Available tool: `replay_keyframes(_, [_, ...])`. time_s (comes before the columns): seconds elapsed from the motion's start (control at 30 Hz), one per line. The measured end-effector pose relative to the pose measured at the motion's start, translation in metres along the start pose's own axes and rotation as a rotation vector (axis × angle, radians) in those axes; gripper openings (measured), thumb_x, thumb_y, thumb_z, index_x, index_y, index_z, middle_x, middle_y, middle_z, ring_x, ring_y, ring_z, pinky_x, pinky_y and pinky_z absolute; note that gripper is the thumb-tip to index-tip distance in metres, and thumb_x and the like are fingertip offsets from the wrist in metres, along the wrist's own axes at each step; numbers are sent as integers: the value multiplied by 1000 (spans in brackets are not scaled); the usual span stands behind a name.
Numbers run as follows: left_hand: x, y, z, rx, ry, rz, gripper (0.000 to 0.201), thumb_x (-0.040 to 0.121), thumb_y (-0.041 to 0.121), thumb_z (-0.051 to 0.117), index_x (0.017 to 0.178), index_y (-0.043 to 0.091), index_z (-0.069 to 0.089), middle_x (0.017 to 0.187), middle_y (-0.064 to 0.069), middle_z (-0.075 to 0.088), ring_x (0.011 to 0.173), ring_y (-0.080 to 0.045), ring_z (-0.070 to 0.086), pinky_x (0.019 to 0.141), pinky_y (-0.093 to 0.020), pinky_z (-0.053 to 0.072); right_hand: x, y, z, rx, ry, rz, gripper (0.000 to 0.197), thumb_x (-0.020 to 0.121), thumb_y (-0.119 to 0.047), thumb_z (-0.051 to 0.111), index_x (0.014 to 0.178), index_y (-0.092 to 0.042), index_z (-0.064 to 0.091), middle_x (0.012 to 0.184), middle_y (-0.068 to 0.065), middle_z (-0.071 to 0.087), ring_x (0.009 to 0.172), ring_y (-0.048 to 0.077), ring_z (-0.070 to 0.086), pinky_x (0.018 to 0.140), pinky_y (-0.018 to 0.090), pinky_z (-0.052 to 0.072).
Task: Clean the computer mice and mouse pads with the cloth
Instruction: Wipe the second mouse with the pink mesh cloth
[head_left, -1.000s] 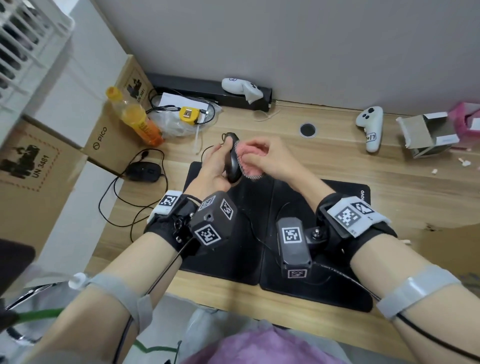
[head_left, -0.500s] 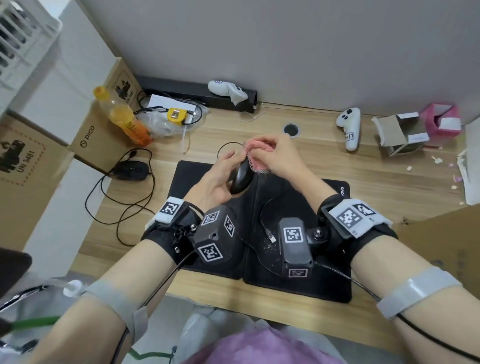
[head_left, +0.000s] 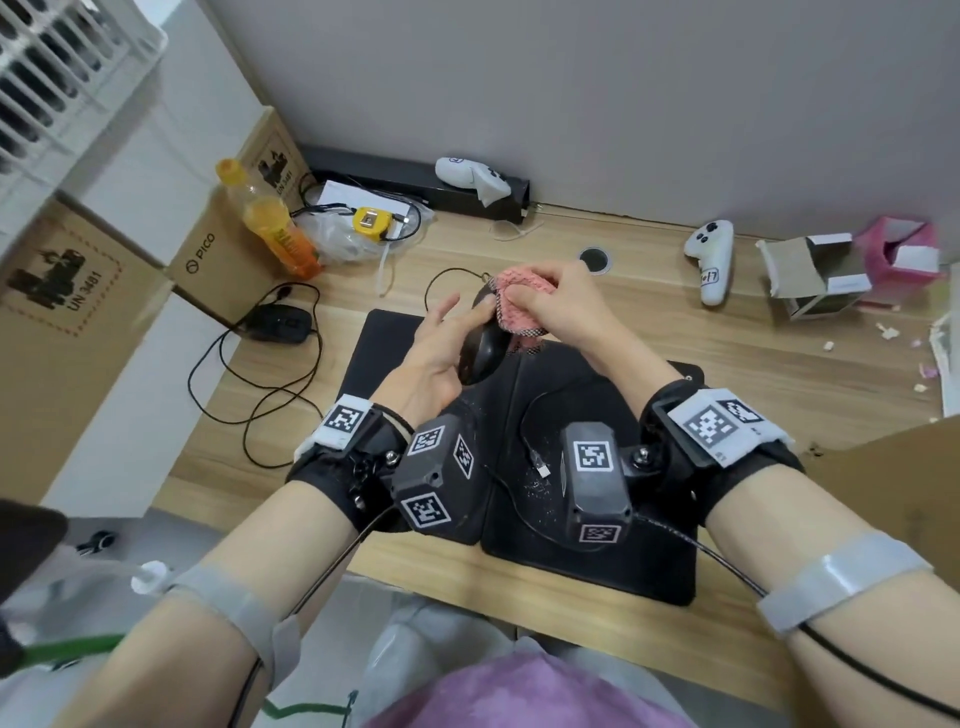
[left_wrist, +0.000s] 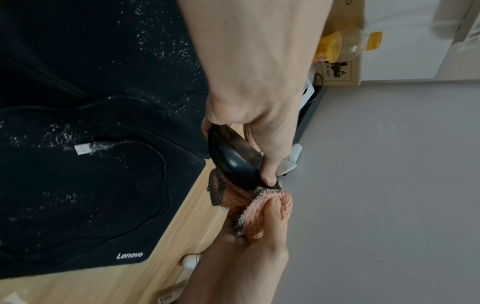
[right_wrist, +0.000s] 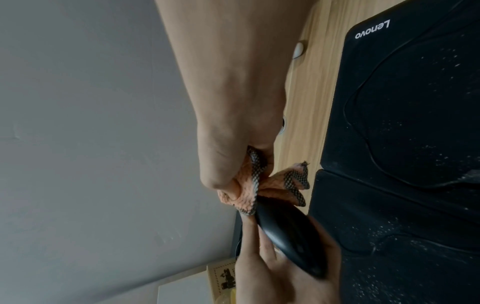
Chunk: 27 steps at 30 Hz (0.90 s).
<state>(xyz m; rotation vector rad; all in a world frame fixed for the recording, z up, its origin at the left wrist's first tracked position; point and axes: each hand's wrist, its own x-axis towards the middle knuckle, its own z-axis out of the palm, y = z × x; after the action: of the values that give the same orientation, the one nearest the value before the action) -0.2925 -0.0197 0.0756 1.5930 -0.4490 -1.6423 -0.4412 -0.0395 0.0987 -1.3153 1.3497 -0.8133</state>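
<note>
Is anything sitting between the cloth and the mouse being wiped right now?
Nothing visible does. The right hand presses the pink cloth straight against the front end of the black mouse, which the left hand holds up above the mouse pads. Cloth and mouse touch directly.

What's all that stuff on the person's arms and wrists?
Both hands, left and right, are bare. Each wrist wears a black band with a white square-patterned tag and a dark grey camera box bearing similar tags. Grey straps circle both forearms, holding thin black cables.
</note>
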Motion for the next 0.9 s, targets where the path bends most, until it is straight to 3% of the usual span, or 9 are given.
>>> replay_keyframes(0.07, [1,0,5,-67,34,-35,66,84,25,75,140,30,40,103,-3,66,84,-19,66,60,-32,55,-5,2,3,-56,-9,-39,19,88,-12,65,104,-20,71,98,-4,70,94,13,66,83,28,55])
replay_keyframes(0.13, [4,2,8,-97,52,-42,60,86,27,73,136,27,42,105,-5,65,82,-20,66,51,-32,55,-10,7,4,-65,-22,-26,20,87,-14,66,106,-19,72,99,-3,72,97,15,66,90,34,54])
replay_keyframes(0.27, [16,1,11,-129,105,-81,69,79,39,78,139,21,48,119,-10,67,96,-29,68,73,-51,58,-19,17,6,-98,-109,-5,22,85,-14,69,105,-22,72,100,-3,71,97,14,66,93,36,53])
replay_keyframes(0.4, [27,-4,14,-108,139,-105,60,82,48,71,125,8,59,118,-15,67,97,-32,68,70,-45,57,-23,17,6,-161,-210,-79,22,81,-8,70,100,-18,75,91,-6,72,89,10,65,88,33,53])
replay_keyframes(0.5, [57,-13,6,-107,197,-142,74,65,52,79,123,7,62,119,-16,67,98,-36,68,68,-48,57,-27,15,9,-194,-293,-98,19,80,-9,71,96,-18,76,94,-3,73,90,12,67,86,32,54])
replay_keyframes(0.6, [82,-17,3,-86,216,-135,95,39,53,84,121,10,63,119,-16,66,99,-37,67,77,-55,55,-26,14,6,-245,-303,-88,21,80,-14,73,100,-21,76,97,-3,73,95,14,67,90,36,53])
replay_keyframes(0.63, [83,-15,5,-96,221,-128,96,38,53,83,120,10,62,118,-17,66,99,-38,67,80,-58,54,-25,14,4,-263,-300,-85,22,80,-15,74,101,-22,76,96,-5,73,94,14,67,90,36,53])
replay_keyframes(0.77, [49,-2,23,-93,115,-102,85,59,48,80,128,6,55,122,-22,64,100,-37,68,80,-53,57,-24,12,-7,-236,-231,-83,19,79,-14,73,95,-24,77,94,-5,74,88,8,67,85,29,54])
replay_keyframes(0.9, [29,6,31,0,37,-68,50,87,44,66,123,10,59,94,-12,67,88,-28,66,72,-39,58,-19,13,-11,-184,-1,-70,19,84,-13,71,99,-23,76,82,-22,65,79,-7,59,71,8,45])
